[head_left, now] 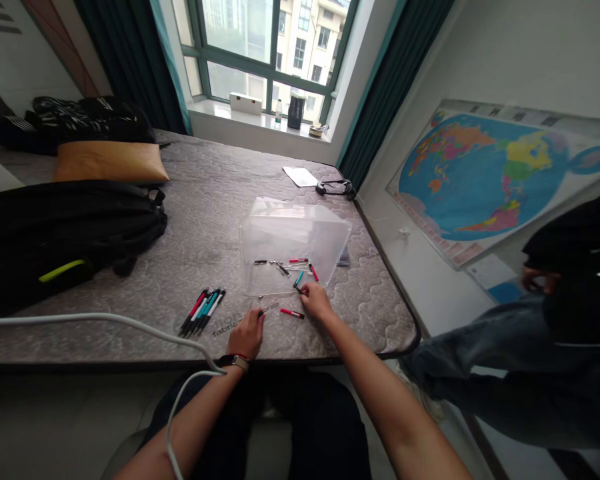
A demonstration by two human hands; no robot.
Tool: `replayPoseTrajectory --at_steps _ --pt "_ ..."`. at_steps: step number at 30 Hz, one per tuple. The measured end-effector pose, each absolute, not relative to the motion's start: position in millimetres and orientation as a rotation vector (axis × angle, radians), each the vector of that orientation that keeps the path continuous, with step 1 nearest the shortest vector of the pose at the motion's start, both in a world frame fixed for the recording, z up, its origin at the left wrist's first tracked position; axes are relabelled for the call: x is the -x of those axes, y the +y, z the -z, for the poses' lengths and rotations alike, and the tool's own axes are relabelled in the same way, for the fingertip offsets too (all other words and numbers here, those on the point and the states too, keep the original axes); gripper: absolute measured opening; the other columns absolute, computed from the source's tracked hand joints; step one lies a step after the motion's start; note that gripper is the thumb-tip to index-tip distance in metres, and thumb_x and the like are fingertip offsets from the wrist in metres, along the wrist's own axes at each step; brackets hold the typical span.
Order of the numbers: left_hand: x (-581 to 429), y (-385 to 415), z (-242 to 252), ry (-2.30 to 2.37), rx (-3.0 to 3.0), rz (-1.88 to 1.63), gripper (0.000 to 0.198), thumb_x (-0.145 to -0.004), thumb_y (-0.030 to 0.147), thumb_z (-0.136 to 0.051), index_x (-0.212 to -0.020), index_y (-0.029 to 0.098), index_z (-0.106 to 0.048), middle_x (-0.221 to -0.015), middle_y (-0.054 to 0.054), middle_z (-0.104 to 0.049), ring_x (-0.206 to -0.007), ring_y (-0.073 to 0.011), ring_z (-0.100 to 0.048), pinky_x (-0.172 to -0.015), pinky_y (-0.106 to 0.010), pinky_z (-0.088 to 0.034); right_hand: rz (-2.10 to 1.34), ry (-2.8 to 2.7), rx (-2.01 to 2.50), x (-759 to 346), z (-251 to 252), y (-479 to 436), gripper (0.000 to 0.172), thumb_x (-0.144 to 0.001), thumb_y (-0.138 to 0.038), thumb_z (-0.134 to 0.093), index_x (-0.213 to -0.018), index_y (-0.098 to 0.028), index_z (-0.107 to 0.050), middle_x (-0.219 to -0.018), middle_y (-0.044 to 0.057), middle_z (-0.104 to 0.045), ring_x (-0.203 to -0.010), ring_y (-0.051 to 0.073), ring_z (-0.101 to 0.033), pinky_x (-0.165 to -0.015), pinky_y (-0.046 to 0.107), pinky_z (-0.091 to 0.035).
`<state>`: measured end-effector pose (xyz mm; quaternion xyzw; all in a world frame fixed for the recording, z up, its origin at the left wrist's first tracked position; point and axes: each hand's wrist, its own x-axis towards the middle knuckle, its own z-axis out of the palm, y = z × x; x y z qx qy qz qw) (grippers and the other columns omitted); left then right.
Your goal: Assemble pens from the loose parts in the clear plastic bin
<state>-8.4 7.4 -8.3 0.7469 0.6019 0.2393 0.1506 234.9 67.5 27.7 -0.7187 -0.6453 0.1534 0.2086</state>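
Note:
A clear plastic box (291, 233) lies with its open side toward me on the mattress. Loose pen parts are inside, among them a teal barrel (299, 278), a red barrel (313, 272) and a black piece (261, 262). My right hand (316, 301), at the box's front edge, pinches a small black pen part beside the teal barrel. My left hand (246, 333) is closed in front of the box, its fingertips around something small and dark that I cannot make out. Between my hands lies another red barrel (293, 313). Several whole pens (203, 312) sit in a row to the left.
A black backpack (70, 240) and a tan cushion-like item (111, 161) occupy the mattress's left side. Farther back lie white paper (300, 177) and a black object (335, 188). A white cable (110, 319) crosses my left forearm. Another person (570, 300) is at the right.

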Motion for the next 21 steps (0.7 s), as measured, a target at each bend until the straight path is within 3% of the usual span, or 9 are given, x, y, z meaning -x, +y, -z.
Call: replayPoseTrajectory --at_steps 8,15,21 --pt "8 7 0 1.725 -2.224 -0.623 0.033 -0.100 0.039 -0.032 -0.116 0.024 -0.057 -0.112 -0.007 -0.066 -0.085 -0.0179 -0.065 -0.064 -0.026 -0.041 -0.526 -1.655 1.660 -219 -32 19 0.020 -0.083 -0.018 -0.056 -0.096 -0.020 -0.072 -0.094 0.004 -0.064 -0.077 0.015 -0.062 -0.077 0.028 -0.051" --pt "7 6 -3 1.729 -2.204 -0.593 0.033 -0.100 0.038 -0.033 -0.118 0.024 -0.057 -0.114 -0.008 -0.065 -0.089 -0.0186 -0.065 -0.065 -0.026 -0.042 -0.521 -1.623 1.736 -222 -41 10 0.018 -0.082 -0.014 -0.058 -0.094 -0.018 -0.072 -0.094 0.005 -0.065 -0.077 0.015 -0.063 -0.078 0.029 -0.052" --pt "7 6 -5 1.715 -2.188 -0.563 0.033 -0.099 0.038 -0.035 -0.119 0.025 -0.058 -0.114 -0.008 -0.064 -0.086 -0.0186 -0.064 -0.065 -0.027 -0.042 -0.382 -1.918 1.822 -224 -47 14 0.017 -0.082 -0.021 -0.068 -0.098 -0.020 -0.069 -0.100 0.007 -0.062 -0.099 0.021 -0.058 -0.093 0.034 -0.045"
